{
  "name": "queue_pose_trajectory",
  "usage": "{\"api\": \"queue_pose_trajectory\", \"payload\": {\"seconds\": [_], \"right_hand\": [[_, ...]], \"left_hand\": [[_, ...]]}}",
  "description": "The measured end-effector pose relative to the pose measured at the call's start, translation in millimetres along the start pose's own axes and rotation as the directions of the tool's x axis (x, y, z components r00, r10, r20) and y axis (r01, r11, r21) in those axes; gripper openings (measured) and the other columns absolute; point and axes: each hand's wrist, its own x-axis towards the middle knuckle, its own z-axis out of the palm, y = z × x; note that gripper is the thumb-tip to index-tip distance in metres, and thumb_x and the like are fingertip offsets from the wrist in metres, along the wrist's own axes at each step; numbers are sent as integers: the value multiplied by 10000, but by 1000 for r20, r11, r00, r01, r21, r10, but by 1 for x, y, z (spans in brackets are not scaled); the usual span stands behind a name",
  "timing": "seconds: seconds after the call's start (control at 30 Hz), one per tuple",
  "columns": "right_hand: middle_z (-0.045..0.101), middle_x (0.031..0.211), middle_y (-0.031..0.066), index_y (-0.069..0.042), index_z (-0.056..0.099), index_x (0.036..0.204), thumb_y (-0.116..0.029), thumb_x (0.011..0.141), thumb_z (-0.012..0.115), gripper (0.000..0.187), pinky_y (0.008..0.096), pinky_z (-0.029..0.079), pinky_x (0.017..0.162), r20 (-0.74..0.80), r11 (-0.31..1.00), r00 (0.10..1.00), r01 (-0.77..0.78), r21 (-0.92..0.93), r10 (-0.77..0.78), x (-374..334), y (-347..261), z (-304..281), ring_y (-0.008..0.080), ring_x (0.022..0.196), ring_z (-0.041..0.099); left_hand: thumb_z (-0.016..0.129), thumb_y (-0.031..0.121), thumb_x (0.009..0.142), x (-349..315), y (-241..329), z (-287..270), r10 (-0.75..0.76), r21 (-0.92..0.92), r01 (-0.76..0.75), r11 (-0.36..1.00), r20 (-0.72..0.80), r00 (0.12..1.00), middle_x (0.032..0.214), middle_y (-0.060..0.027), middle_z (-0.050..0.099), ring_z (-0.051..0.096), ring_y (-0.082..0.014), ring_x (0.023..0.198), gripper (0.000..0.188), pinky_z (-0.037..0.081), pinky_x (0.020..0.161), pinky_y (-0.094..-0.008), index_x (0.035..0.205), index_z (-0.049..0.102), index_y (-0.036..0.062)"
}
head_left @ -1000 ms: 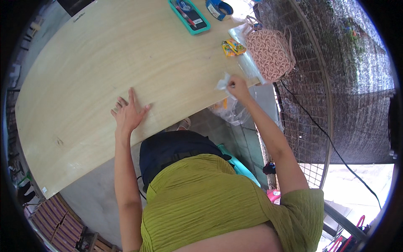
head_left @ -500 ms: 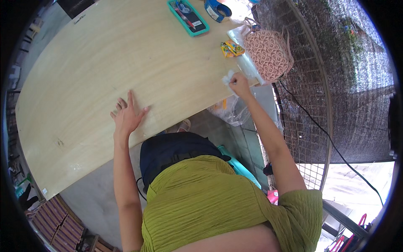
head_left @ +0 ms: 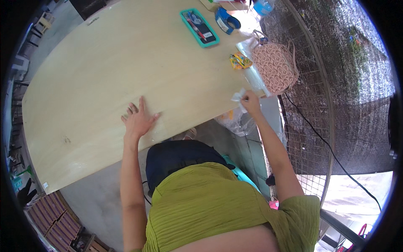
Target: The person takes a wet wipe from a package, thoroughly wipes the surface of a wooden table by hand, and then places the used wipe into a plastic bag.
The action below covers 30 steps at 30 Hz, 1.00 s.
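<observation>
My left hand (head_left: 140, 123) rests on the pale wooden tabletop (head_left: 105, 84) near its front edge, fingers spread, holding nothing. At the table's right front edge, my right hand (head_left: 251, 103) is closed on a crumpled white tissue (head_left: 239, 99). Part of the tissue sticks out to the left of the fingers. Just beyond this hand lies a strip of clear plastic film (head_left: 254, 78), with small yellow packets (head_left: 240, 61) beside it. Below the edge, next to my right hand, hangs a clear plastic bag (head_left: 237, 122).
A pink patterned bag (head_left: 275, 68) stands at the right edge, by a wire mesh fence (head_left: 308, 155). Farther back are a teal tray (head_left: 200, 27) holding a dark phone-like object and pens, a blue tape dispenser (head_left: 227, 21) and a bottle (head_left: 263, 7). A black cable (head_left: 321, 130) runs along the right.
My right hand has drawn the tissue slightly toward the table's front edge. My left hand stays flat on the table. The whole view has shifted, bringing the bottle into sight.
</observation>
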Motion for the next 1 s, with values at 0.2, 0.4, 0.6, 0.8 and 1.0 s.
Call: {"api": "queue_pose_trajectory", "payload": {"seconds": [0.2, 0.4, 0.6, 0.8, 1.0], "right_hand": [[583, 824, 175, -6, 574, 838, -178, 696, 668, 243, 398, 456, 658, 120, 950, 976, 208, -235, -184, 16, -2, 22, 252, 758, 575], [600, 865, 96, -29, 611, 976, -107, 790, 624, 203, 379, 486, 743, 324, 986, 946, -45, 158, -9, -7, 57, 23, 204, 812, 555], [588, 839, 60, -69, 624, 969, -137, 822, 647, 163, 359, 471, 764, 540, 986, 834, 24, 167, -112, 14, 45, -11, 170, 797, 524], [588, 872, 66, -67, 617, 994, -140, 829, 643, 182, 361, 474, 774, 663, 952, 690, 134, 277, -290, 30, -154, 91, 177, 825, 528], [588, 906, 72, -64, 611, 1019, -144, 836, 639, 201, 363, 476, 783, 762, 870, 422, 261, 418, -492, 1, -313, 182, 184, 854, 531]], "left_hand": [[554, 693, 812, -7, -28, 4, -43, -45, 43, 998, -17, 999, 1475, -364, 276, 275, -522, 1372, 991, 182, 1030, -744, 1535, 190, 122], [638, 575, 810, -22, -51, 8, 58, -273, -67, 960, -42, 997, 1553, -166, 279, 229, -389, 1437, 989, 118, 1058, -758, 1541, 146, 124], [655, 471, 832, -94, -125, 55, -555, -598, 287, 748, -327, 765, 1585, -231, 90, 140, -400, 1460, 960, 152, 1074, -722, 1543, 116, 116], [639, 548, 818, -123, -180, 109, -917, -869, 414, 271, -102, 385, 1592, -216, -86, 22, -492, 1443, 1070, 168, 1069, -721, 1547, -30, 141], [652, 661, 745, -115, -168, 113, -810, -907, 353, 230, 23, 586, 1556, -159, -283, -101, -567, 1399, 1228, 233, 1052, -717, 1527, -153, 162]]}}
